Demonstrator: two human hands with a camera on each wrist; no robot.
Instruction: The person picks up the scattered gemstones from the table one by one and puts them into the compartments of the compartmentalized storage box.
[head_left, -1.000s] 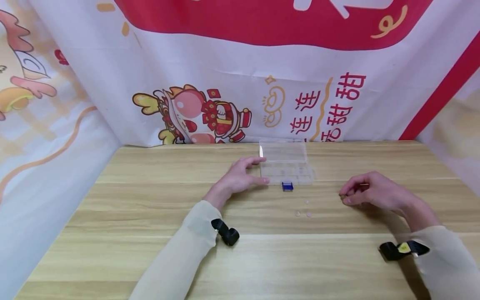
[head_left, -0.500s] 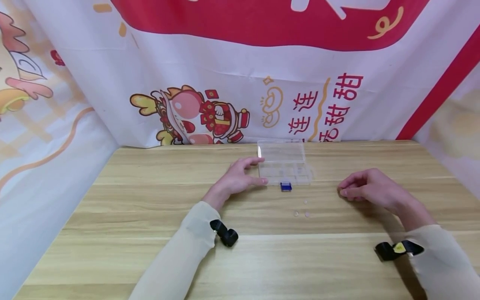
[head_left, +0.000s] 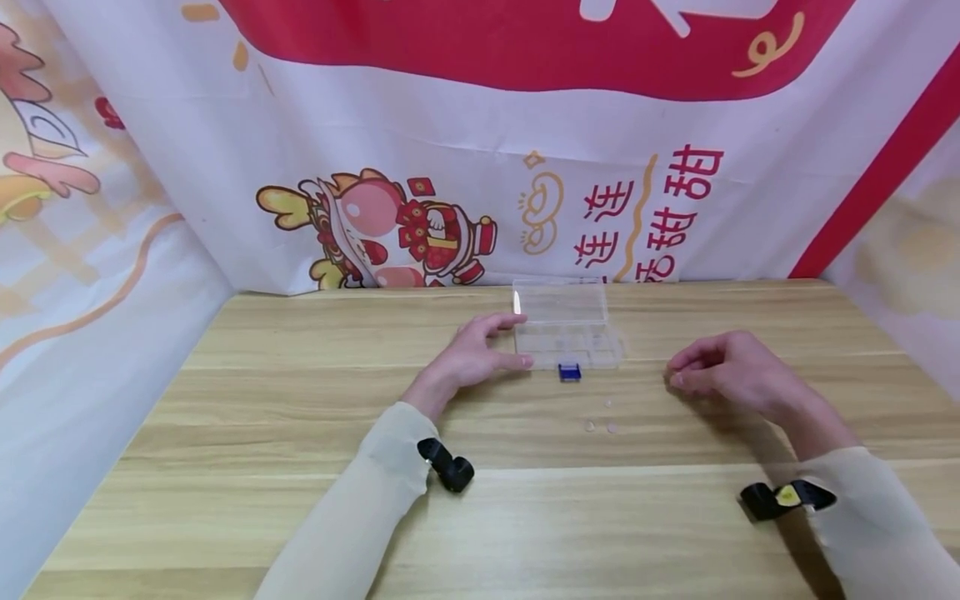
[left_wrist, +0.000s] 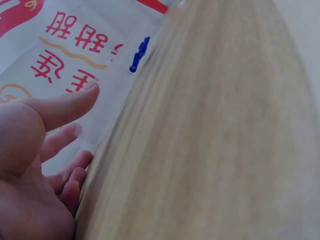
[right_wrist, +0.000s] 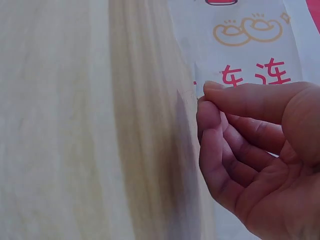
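Observation:
A clear plastic compartment box [head_left: 567,345] lies at the back of the table, its see-through lid [head_left: 561,300] raised and its blue latch [head_left: 569,372] towards me. My left hand [head_left: 476,354] is at the box's left end, thumb by the near corner and a finger by the hinge side, both fairly straight. To the right of the box, my right hand [head_left: 738,371] pinches a tiny brownish piece [right_wrist: 202,99] between thumb and forefinger. The fingertips hide most of it. Three small pale round pieces [head_left: 611,428] lie in front of the box.
The wood-grain table [head_left: 525,533] runs back to a white and red printed cloth [head_left: 450,117] hanging behind the box. More printed cloth [head_left: 112,350] hangs along the left side. Each wrist wears a black camera [head_left: 455,473].
My right hand has moved slightly left and away from me, and the brownish piece shows less between the fingertips. The left hand keeps its place at the box.

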